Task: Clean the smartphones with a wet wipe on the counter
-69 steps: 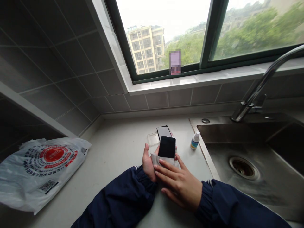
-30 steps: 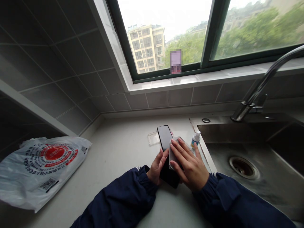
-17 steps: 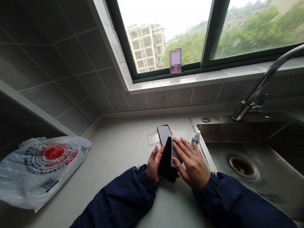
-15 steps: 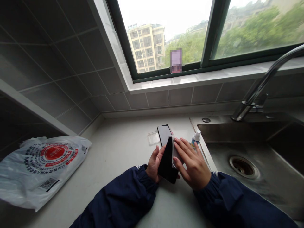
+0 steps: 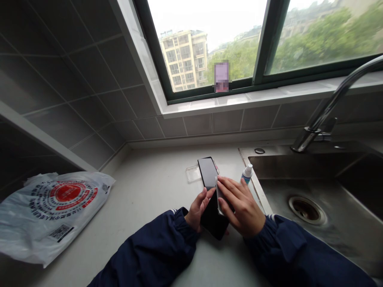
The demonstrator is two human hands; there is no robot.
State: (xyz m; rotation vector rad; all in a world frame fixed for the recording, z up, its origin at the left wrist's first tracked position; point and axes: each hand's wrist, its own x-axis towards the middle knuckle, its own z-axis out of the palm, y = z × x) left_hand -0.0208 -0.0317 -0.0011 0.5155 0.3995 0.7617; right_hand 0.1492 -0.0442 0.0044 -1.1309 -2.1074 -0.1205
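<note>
held phone (image 5: 213, 223) — counter (image 5: 146, 191) stretching left, sink edge (image 5: 261, 194) right

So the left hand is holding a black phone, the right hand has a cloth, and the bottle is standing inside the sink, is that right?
Not quite: the bottle isn't in the sink. The head view shows it on the counter, beside the sink. The rest is right: the left hand holds a black phone and the right hand has a cloth.
</note>
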